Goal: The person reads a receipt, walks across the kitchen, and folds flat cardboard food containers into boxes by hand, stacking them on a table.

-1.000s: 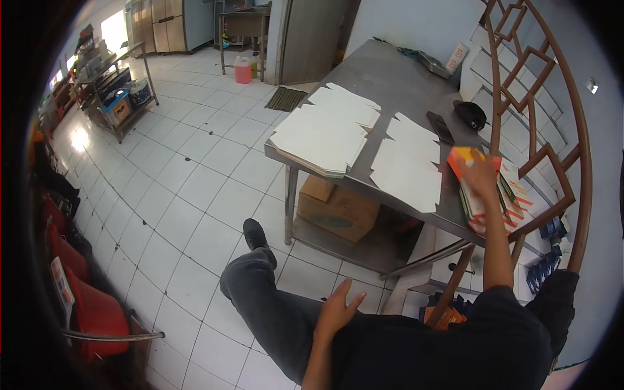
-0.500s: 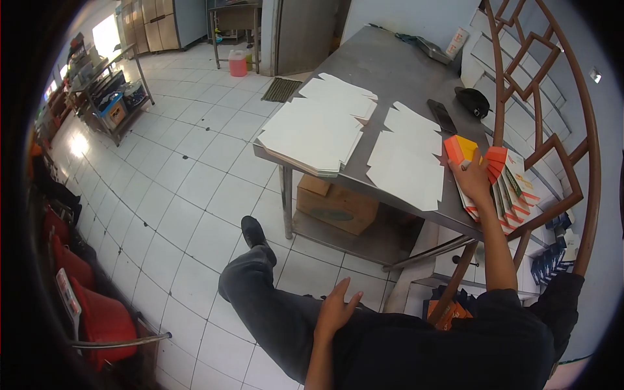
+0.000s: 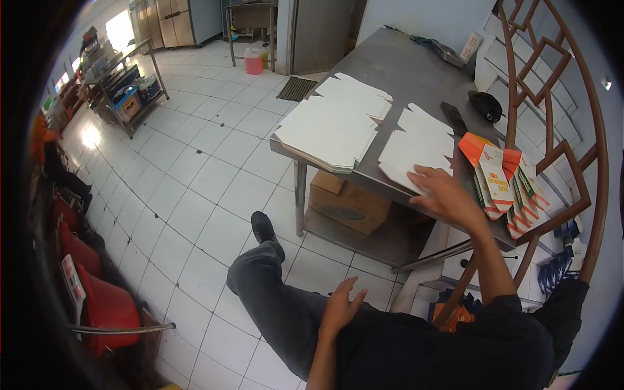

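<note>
White cut-out blank [image 3: 416,146]: lies flat on the steel table [image 3: 383,62], at its near edge, plain side up. Whether it is one sheet or a thin pile, I cannot tell.

Change: half a second ago my right hand [image 3: 447,197] gripped the printed cartons [image 3: 497,179]; now it is off them and at the blank's near end. I judge that the cartons are put down and the blank is the piece in hand.

Right hand: fingers loosely spread over the blank's end, thumb lower, by the table's near edge. Cannot tell whether they pinch the sheet. Left hand [image 3: 343,305]: relaxed, fingers apart, holding nothing, short of the table's near edge.

Orientation: the blank's long axis runs from the table's near edge toward its far end; one end points at me, the notched sides face left and right.

Around it: larger white stack [image 3: 335,123] at the table's near left corner; cartons overlapping at its near right corner; phone [image 3: 453,117] and black cap [image 3: 486,106] along its right side; cardboard box [image 3: 348,205] beneath it.
</note>
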Demonstrator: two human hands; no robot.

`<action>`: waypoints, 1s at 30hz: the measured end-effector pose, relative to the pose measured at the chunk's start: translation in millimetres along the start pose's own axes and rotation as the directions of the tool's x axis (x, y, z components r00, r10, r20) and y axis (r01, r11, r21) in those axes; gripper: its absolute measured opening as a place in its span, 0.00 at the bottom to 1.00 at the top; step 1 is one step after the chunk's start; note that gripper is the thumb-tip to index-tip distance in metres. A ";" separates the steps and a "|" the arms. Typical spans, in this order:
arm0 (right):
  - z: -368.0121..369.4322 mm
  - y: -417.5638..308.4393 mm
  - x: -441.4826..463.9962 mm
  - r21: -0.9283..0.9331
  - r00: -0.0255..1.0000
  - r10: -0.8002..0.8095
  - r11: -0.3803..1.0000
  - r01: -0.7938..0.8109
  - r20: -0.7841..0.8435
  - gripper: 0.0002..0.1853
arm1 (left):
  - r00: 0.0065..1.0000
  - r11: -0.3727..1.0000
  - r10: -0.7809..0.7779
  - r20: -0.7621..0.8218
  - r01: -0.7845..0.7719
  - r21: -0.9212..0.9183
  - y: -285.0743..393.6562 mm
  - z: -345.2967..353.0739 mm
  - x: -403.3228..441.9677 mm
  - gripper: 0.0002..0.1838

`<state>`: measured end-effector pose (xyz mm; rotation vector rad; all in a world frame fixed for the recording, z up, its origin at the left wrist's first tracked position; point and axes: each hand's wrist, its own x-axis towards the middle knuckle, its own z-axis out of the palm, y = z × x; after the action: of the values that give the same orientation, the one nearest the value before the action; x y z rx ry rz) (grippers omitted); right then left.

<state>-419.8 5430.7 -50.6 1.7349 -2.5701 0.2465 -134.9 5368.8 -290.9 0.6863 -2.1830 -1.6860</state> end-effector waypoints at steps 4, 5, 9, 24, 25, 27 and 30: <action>-36.2 16.5 8.7 0.367 0.988 -0.014 0.929 -0.045 0.156 0.17 | 0.999 0.999 -0.033 0.008 0.033 -0.041 14.0 -1.5 6.7 0.26; -40.9 20.6 7.1 0.320 0.975 0.040 0.941 -0.110 0.218 0.17 | 1.000 0.999 0.015 -0.008 -0.015 -0.035 20.4 -1.1 10.7 0.25; -42.7 8.9 -0.8 0.268 0.970 0.171 0.940 -0.213 0.174 0.13 | 0.978 0.969 0.203 -0.055 -0.209 -0.129 81.3 -8.3 37.6 0.22; -3.6 -9.0 -8.1 0.694 0.968 0.096 0.680 -0.234 0.232 0.25 | 0.970 0.555 -0.192 0.148 0.232 -0.799 170.8 -10.0 132.8 0.32; -7.2 -8.5 -6.7 0.728 0.963 0.056 0.643 -0.237 0.265 0.24 | 0.973 0.562 -0.189 0.133 0.218 -0.798 179.2 -12.5 132.7 0.31; -16.1 -9.6 -6.9 0.789 0.947 -0.025 0.561 -0.252 0.320 0.24 | 0.977 0.577 -0.183 0.105 0.193 -0.794 196.8 -16.1 128.8 0.31; -19.4 -6.0 -4.7 0.756 0.946 -0.088 0.625 -0.192 0.313 0.22 | 0.988 0.712 -0.056 -0.144 -0.062 -0.700 191.4 1.1 137.3 0.34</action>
<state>-413.7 5435.7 -31.3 2.0420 -2.9910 1.4055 -287.0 5333.9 -114.4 0.5548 -1.2453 -2.1644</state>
